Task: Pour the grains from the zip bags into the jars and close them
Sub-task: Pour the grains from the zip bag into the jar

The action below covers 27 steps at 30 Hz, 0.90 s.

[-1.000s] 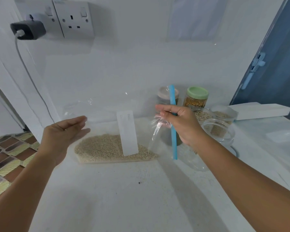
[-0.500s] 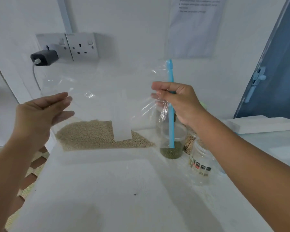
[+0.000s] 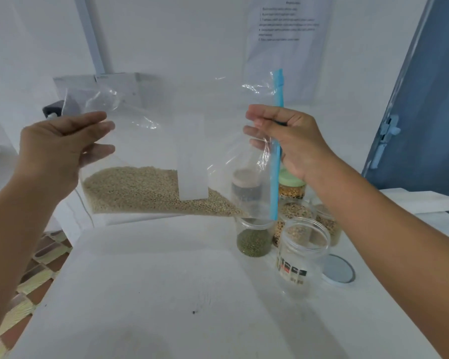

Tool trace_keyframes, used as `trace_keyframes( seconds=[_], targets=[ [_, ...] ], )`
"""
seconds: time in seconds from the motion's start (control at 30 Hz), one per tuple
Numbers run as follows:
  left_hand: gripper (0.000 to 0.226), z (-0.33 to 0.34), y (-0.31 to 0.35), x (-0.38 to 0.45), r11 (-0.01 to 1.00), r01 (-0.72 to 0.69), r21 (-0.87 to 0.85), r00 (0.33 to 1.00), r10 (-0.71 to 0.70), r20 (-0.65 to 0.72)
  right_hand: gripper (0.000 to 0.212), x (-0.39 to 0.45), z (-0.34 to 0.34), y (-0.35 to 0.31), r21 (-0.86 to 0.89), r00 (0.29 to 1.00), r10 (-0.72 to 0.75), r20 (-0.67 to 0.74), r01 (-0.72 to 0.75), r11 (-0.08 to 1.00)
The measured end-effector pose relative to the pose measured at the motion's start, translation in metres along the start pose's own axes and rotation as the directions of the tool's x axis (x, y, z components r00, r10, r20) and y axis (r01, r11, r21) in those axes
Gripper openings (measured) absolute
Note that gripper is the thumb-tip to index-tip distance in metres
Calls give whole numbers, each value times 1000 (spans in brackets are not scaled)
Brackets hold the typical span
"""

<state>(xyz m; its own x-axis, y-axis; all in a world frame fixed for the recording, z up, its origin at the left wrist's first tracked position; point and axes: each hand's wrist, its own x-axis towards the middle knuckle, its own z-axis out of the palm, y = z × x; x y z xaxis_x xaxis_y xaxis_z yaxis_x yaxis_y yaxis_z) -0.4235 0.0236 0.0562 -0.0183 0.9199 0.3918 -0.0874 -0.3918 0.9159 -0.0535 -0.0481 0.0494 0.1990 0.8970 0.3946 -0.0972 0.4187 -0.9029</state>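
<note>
I hold a clear zip bag (image 3: 166, 120) sideways in the air above the white counter. Pale tan grains (image 3: 145, 193) lie along its lower side, behind a white label. My right hand (image 3: 288, 138) pinches the bag at its blue zip strip (image 3: 275, 177), which runs vertically. My left hand (image 3: 62, 146) grips the bag's closed bottom end, fingers flat against the plastic. Below the zip end stand an open jar of green grains (image 3: 253, 238) and an open empty jar (image 3: 302, 251) with a printed label.
Behind those stand two open jars of mixed grains (image 3: 293, 213), a green-lidded jar (image 3: 290, 187) and a beige-lidded jar (image 3: 245, 187). A loose round lid (image 3: 338, 269) lies on the counter (image 3: 166, 294). A white box (image 3: 420, 202) sits right; blue door beyond.
The bag has risen from the counter into the air. My left hand has closed onto its far end, and both hands have moved upward. The camera view has tilted up.
</note>
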Motion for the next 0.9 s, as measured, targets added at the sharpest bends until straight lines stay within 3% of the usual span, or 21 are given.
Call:
trace_keyframes(
  seconds=[0.13, 0.6, 0.9],
  targets=[
    [11, 21, 13, 5, 1000, 0, 15, 1000, 0, 31, 23, -1, -20, -11, 29, 1000, -3, -16, 4, 1000],
    [14, 88, 30, 0, 996, 6, 90, 986, -21, 164, 25, -30, -83, 6, 141, 995, 33, -90, -20, 990],
    [17, 104, 41, -2, 992, -21, 126, 988, 1, 156, 26, -33, -93, 13, 219, 993, 48, -104, -25, 975]
  ],
)
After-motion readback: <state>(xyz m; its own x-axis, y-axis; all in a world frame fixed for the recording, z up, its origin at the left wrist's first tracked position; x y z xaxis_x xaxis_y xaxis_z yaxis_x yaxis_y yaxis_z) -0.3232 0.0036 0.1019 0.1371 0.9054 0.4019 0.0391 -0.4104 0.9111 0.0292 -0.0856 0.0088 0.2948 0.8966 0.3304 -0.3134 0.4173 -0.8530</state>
